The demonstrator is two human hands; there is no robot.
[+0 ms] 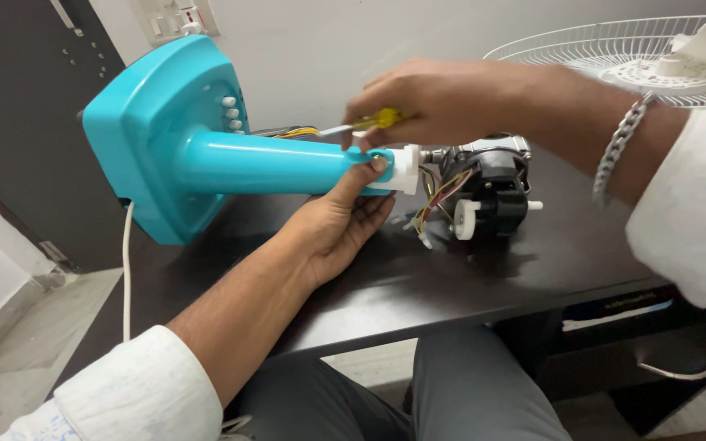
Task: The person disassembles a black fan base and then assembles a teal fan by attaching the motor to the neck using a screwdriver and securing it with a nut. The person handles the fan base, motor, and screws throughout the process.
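A turquoise fan stand [206, 147] lies on its side on the dark table [418, 286], its base to the left and its neck pointing right. My left hand [341, 224] cups the neck end from below, thumb on the white collar [406, 167]. My right hand [443, 102] reaches in from the right and grips a yellow-handled screwdriver [369, 122] whose shaft points left over the neck. The black fan motor [488, 192], with coloured wires, lies just right of the collar.
A white wire fan guard [614, 57] rests at the back right. A white cord [127, 269] hangs off the table's left side. A wall switch plate [177, 18] is behind the base. My knees are under the table's front edge.
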